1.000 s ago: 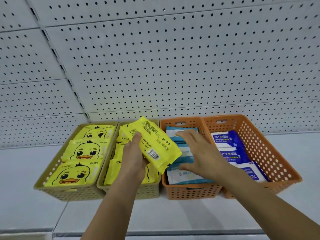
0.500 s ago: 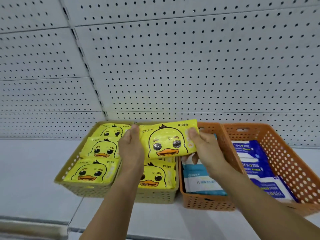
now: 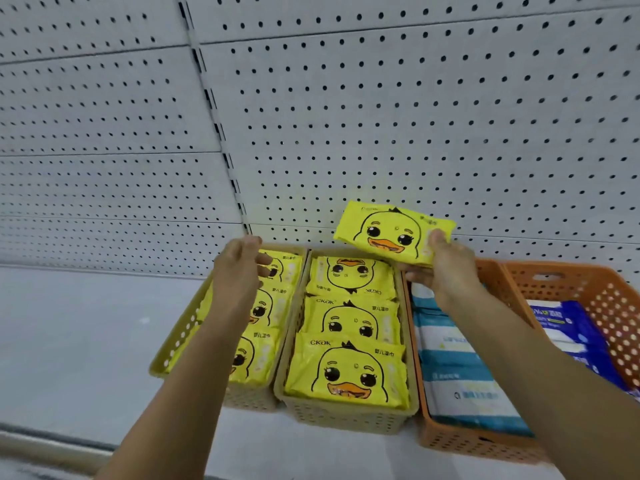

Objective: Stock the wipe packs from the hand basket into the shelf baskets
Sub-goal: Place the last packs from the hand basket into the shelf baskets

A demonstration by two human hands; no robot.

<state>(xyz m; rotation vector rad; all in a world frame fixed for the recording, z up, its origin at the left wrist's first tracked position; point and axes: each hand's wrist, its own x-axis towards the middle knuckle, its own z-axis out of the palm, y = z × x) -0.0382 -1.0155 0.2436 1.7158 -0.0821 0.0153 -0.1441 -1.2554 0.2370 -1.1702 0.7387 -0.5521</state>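
The right hand (image 3: 446, 268) grips one yellow duck pack (image 3: 393, 232) by its right end, thumb on the printed face and fingers underneath. The pack is held in the air, tilted, against the pegboard wall (image 3: 381, 116) and above the rear of the middle yellow basket (image 3: 346, 417), which sits just below and to the left of that hand. The left hand (image 3: 239, 271) is open and holds nothing; it hovers over the left yellow basket (image 3: 173, 344), fingers loosely spread.

Risks from this position:
- The pack is pinched at one end only. The soft pouch may sag or slip free and drop across the basket rim instead of inside it.
- The middle basket already shows three packs lying flat, filling it front to back. A fourth pack laid on top may ride above the rim and slide off.
- The orange basket (image 3: 450, 441) of blue-and-white striped packs (image 3: 453, 368) lies directly below the right forearm. A careless release could place the duck pack in the wrong basket.

Legible markings: the packs in the middle basket read "CKOK" or similar beside the duck face, with Chinese characters at the upper right corner. The rearmost pack there lies reversed. Dark blue packs (image 3: 568, 323) at far right show a percent sign; the remaining text is too blurred to read.

The hand basket is not in view.
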